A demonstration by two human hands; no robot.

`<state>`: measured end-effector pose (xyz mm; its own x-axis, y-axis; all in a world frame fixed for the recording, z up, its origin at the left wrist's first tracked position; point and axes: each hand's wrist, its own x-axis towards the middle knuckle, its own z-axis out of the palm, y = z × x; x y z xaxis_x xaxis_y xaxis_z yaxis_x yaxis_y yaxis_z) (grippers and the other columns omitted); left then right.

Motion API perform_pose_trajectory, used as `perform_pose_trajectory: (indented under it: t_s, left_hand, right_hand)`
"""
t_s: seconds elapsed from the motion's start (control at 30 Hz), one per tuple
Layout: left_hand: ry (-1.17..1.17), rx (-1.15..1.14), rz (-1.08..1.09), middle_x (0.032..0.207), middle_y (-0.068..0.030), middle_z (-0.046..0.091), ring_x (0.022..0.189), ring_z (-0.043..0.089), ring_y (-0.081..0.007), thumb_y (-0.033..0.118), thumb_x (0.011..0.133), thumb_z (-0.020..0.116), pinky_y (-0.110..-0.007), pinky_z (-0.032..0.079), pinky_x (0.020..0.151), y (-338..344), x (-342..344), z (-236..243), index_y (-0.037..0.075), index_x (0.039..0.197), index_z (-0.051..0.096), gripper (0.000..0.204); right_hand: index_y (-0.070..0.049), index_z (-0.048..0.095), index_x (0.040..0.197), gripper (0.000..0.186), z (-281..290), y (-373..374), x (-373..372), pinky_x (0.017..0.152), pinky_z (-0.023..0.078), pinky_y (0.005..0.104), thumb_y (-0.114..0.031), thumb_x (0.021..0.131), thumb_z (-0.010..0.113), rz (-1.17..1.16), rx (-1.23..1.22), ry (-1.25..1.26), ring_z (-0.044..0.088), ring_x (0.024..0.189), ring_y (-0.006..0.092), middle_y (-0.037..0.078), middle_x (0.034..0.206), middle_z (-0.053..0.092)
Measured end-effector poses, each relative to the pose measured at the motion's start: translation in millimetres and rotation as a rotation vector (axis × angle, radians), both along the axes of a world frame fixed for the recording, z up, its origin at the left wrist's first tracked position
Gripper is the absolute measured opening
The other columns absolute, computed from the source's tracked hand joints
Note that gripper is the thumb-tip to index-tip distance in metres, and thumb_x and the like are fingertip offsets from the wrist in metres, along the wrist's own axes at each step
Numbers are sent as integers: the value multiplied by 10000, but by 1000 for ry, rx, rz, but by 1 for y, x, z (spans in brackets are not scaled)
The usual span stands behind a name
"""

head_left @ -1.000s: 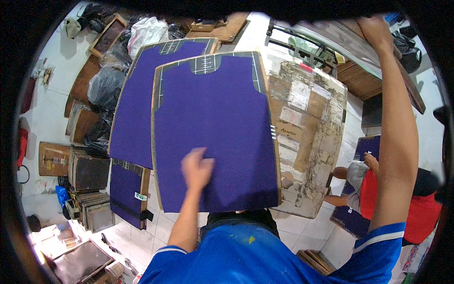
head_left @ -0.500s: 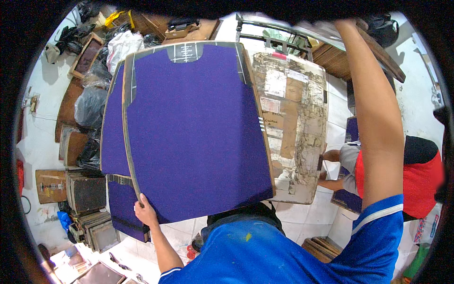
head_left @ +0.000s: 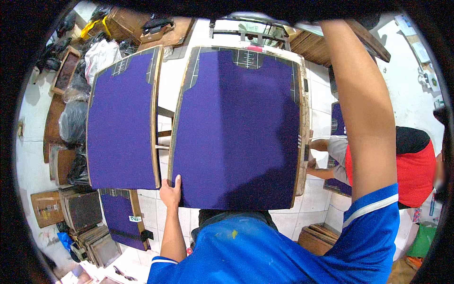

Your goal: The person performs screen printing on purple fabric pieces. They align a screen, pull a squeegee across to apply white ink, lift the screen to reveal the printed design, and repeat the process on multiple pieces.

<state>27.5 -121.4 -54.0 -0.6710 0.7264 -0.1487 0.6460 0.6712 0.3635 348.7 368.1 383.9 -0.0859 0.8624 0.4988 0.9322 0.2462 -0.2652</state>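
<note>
My left hand (head_left: 171, 193) grips the near left corner of a large wooden board (head_left: 246, 137) covered with a purple cut fabric panel, thumb up along its edge. This board lies flat in front of me, over a worn, patched surface that shows only as a strip along its right side. My right arm (head_left: 366, 104) reaches up and forward past the board's right side, and its hand is cut off by the top rim. To the left, separated by a gap, rests a second board (head_left: 123, 128) with a matching purple panel.
A smaller purple-covered board (head_left: 120, 215) sits lower left. Framed screens (head_left: 104, 244) and plastic bags (head_left: 73, 116) line the left wall. On the right, a person in a red and black top (head_left: 416, 165) works beside more purple panels. Stacked wooden boards (head_left: 319, 236) stand lower right.
The held board has moved right, off the second board and over the patched surface, which it now mostly covers. My left hand has moved right with it. My right arm stays raised.
</note>
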Motion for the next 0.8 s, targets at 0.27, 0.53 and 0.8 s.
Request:
perform_pose_trajectory:
  t_s: [0.27,0.53,0.8]
  left_hand:
    - [-286,-172,-308,1019,-326,729,979,723,-496,448,799,935,-546,560,855,17,-27,33,-48,1184,548,738]
    - [-342,-245,-256,1057,-329,735,1002,730,-493,445,823,920,-536,566,884,17,-5,31,-40,1164,540,705]
    - [-392,-215,-298,1051,-331,734,1003,726,-500,480,807,926,-541,571,884,28,-15,21,-47,1190,523,766]
  right_hand:
    - [-33,793,890,837,2,9,0,843,578,480,-852,721,749,68,22,46,774,909,355,217,957,799]
    - [-48,762,753,796,7,28,-3,800,571,453,-844,738,749,94,157,23,761,850,330,172,907,798]
    - [-63,726,697,789,22,35,-5,754,544,440,-850,743,746,47,72,60,732,767,288,154,767,743]
